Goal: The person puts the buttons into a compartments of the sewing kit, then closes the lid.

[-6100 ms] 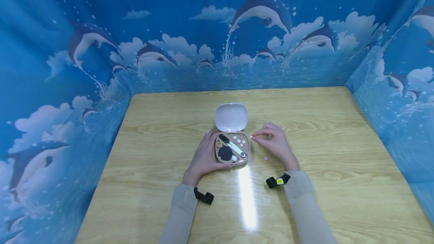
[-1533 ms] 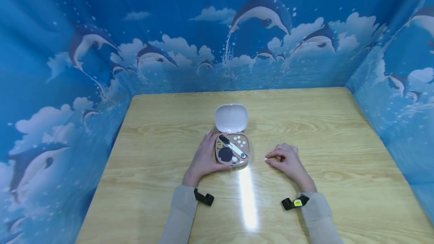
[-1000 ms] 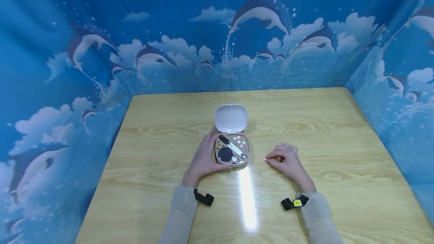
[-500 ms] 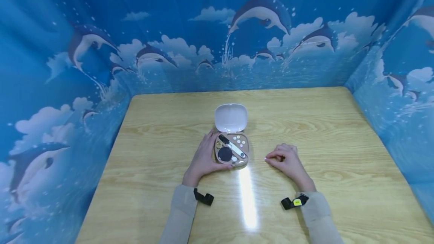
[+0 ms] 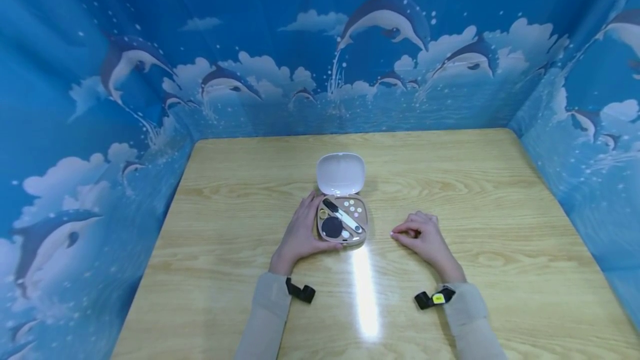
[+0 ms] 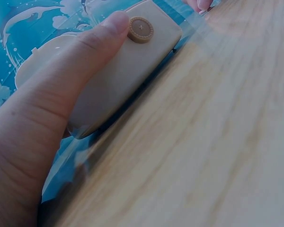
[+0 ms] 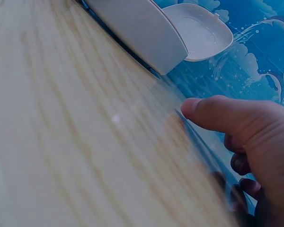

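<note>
In the head view my left hand [image 5: 298, 230] grips the left side of an open sewing kit box [image 5: 364, 221], its thumb along the front. The left wrist view shows that thumb beside the box's round latch [image 6: 141, 30]. Inside lie several small buttons [image 5: 351, 209], a black-and-white tool [image 5: 348, 220] set diagonally, a dark round piece [image 5: 332, 227] and a gold ring-like piece [image 5: 323, 214]. To the right of the box, my right hand [image 5: 423, 240] pinches a tiny pale button [image 5: 392, 234] at table level. That button cannot be made out in the right wrist view.
The box's white lid [image 5: 341, 174] stands raised at the back. Everything rests on a wood-grain table [image 5: 240, 193], with a bright light reflection in front of the box. A blue dolphin-print curtain [image 5: 280, 43] surrounds the table's back and sides.
Six seconds ago my right hand held a small yellowish button by the box, and a pinkish one lay on the table. Since then the hand has moved right and nearer, to that pinkish button.
</note>
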Demonstrator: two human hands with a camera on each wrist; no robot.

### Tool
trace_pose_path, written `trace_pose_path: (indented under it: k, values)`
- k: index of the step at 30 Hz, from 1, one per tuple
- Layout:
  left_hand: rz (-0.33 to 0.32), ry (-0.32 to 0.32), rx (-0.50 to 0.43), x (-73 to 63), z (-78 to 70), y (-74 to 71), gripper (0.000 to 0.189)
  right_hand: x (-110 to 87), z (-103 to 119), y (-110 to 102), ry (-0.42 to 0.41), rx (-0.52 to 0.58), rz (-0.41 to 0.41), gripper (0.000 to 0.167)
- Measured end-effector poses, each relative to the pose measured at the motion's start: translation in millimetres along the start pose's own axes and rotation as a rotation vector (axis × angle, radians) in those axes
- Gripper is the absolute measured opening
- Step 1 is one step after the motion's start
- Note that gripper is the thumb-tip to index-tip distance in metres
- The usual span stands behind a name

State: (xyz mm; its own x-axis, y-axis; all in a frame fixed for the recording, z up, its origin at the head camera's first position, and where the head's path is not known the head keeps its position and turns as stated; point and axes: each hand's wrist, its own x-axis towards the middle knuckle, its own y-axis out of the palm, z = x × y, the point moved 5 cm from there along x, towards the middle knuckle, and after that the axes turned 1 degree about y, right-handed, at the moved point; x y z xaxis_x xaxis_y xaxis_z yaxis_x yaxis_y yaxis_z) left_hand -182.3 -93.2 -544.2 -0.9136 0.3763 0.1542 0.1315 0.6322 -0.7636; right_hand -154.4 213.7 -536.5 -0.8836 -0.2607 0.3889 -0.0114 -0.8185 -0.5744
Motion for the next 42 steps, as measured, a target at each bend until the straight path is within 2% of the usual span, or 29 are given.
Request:
trace_pose_path:
  k: [7,17,27,37,42]
  values:
    - [-0.011,0.014,0.002,-0.5,-1.1,-1.3,0.128,1.2,2,-1,0.039,0.004,0.007,0.019]
    - [-0.008,-0.012,-0.007,-1.1,-0.7,-2.6,0.129,9.7,4,-3,0.05,0.036,-0.004,0.018]
    - [0.004,-0.002,0.006,-1.2,-0.5,-1.5,0.127,33.0,14,-5,0.016,0.05,-0.039,0.019]
    - [0.009,-0.017,0.004,-1.5,0.4,-1.3,0.127,57.4,22,-1,0.067,0.036,-0.001,0.014]
    - [0.001,-0.016,0.002,-1.9,0.6,-1.1,0.128,71.1,26,4,0.062,0.031,-0.004,0.013]
